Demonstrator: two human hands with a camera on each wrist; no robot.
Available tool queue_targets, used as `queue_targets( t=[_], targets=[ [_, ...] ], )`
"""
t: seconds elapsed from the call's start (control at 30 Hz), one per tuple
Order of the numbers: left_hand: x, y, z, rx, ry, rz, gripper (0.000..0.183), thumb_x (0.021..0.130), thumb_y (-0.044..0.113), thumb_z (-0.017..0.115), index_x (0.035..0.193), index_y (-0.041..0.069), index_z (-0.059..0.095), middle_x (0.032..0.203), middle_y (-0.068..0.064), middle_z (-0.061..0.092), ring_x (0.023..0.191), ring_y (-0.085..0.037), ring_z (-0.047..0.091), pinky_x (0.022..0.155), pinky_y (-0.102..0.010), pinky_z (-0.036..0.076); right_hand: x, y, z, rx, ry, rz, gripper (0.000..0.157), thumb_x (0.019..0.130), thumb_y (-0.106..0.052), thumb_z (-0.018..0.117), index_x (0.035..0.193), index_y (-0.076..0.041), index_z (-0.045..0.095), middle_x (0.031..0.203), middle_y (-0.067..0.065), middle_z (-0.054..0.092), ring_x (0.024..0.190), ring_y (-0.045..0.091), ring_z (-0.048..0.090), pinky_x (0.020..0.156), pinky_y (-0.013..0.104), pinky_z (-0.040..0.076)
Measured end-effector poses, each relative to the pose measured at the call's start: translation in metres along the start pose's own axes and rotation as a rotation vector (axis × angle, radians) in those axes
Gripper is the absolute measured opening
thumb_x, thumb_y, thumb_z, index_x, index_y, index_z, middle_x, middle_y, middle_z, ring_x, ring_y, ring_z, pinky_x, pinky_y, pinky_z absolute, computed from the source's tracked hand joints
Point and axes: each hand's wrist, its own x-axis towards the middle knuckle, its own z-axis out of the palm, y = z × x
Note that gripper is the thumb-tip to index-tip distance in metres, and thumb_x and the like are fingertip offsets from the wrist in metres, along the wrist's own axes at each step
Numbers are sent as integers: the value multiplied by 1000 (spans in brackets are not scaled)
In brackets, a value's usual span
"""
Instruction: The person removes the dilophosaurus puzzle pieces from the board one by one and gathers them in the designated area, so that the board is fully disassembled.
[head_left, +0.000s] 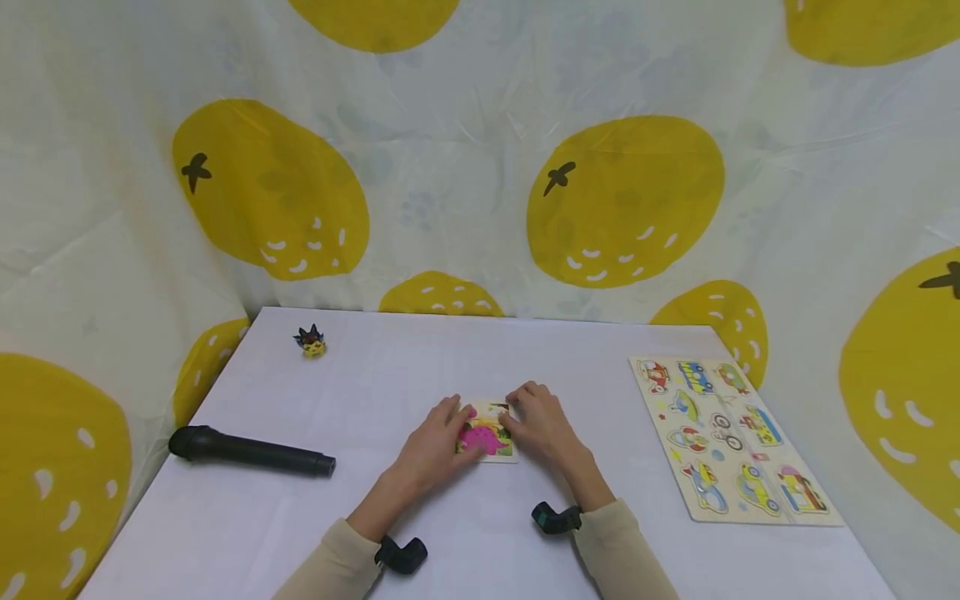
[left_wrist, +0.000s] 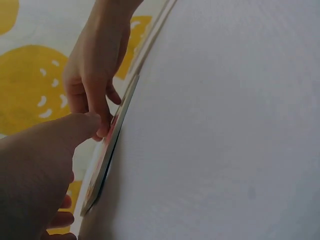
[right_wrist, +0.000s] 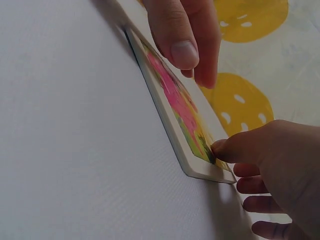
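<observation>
A small flat picture puzzle (head_left: pixel 486 446) with a pink dinosaur lies in front of me, a hand at either side. My left hand (head_left: pixel 432 446) spreads over its left side, thumb reaching across the picture. In the right wrist view that left hand (right_wrist: pixel 185 40) hangs over the far part of the board, holding nothing visible. My right hand (head_left: pixel 546 423) is at the upper right corner. Seen from the right wrist, its thumb (right_wrist: pixel 240 146) rests on the picture's edge, while the other fingers extend loosely past the pale wooden border (right_wrist: pixel 162 107).
To the left lies a black microphone (head_left: pixel 251 450). A small yellow-and-dark figurine (head_left: pixel 311 342) stands at the back left. On the right is a large wooden puzzle board (head_left: pixel 727 442) with vehicle pictures. A fruit-patterned curtain (head_left: pixel 450 167) hangs behind the white table (head_left: pixel 420 358).
</observation>
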Motion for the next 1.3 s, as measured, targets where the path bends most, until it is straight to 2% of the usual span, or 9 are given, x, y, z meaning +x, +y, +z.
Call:
queue_targets(
  t=[0.2, 0.37, 0.5, 0.63, 0.8, 0.9, 1.03, 1.3],
  targets=[
    [-2, 1, 5, 48, -7, 37, 71, 91, 53, 67, 143, 6, 54, 150, -18, 48, 141, -37, 45, 113, -50, 44, 0, 0, 1, 6, 7, -15, 27, 87, -31, 76, 103, -10, 74, 108, 7, 65, 104, 29, 57, 91, 48, 49],
    [-1, 2, 11, 96, 1, 81, 64, 92, 52, 65, 137, 8, 59, 148, -15, 50, 143, -40, 42, 118, -52, 36, 0, 0, 2, 19, 2, 16, 28, 86, -32, 77, 103, -11, 73, 109, 7, 64, 106, 28, 55, 93, 47, 48],
    [-2, 4, 11, 101, 18, 106, 58, 92, 50, 66, 134, 9, 62, 146, -15, 52, 142, -42, 42, 116, -54, 38, 0, -1, 2, 20, -13, 45, 29, 85, -33, 78, 104, -11, 73, 112, 7, 62, 108, 28, 54, 96, 47, 47],
    [-2, 6, 11, 109, 23, 135, 52, 93, 48, 66, 130, 11, 65, 145, -14, 53, 140, -39, 45, 114, -50, 42, -1, -3, 2, 20, -18, 53, 30, 86, -34, 78, 104, -11, 73, 112, 8, 62, 108, 29, 55, 95, 48, 48],
    [-2, 7, 14, 169, 31, 206, 41, 96, 44, 63, 127, 17, 67, 141, -11, 58, 138, -32, 48, 114, -44, 43, 0, -4, 1, 35, -10, 56, 29, 85, -32, 79, 103, -10, 74, 107, 9, 60, 104, 29, 55, 90, 47, 48],
    [-3, 8, 15, 203, 27, 238, 38, 98, 43, 61, 128, 21, 67, 140, -8, 59, 139, -32, 48, 116, -46, 41, 0, -6, 0, 59, -16, 74, 29, 86, -32, 79, 103, -9, 73, 106, 8, 60, 103, 28, 54, 89, 45, 48],
    [-4, 9, 16, 231, 12, 252, 39, 100, 43, 57, 133, 25, 65, 143, -7, 58, 140, -34, 47, 116, -50, 41, -1, -7, 0, 106, -22, 105, 25, 88, -28, 76, 103, -8, 73, 104, 8, 59, 102, 26, 53, 89, 42, 49],
    [-5, 10, 15, 242, 30, 261, 38, 99, 41, 58, 133, 25, 66, 143, -8, 59, 138, -35, 49, 113, -52, 42, 0, -7, 8, 180, 53, 98, 13, 93, -15, 67, 99, -4, 71, 101, 11, 61, 98, 27, 55, 88, 44, 49]
  ],
)
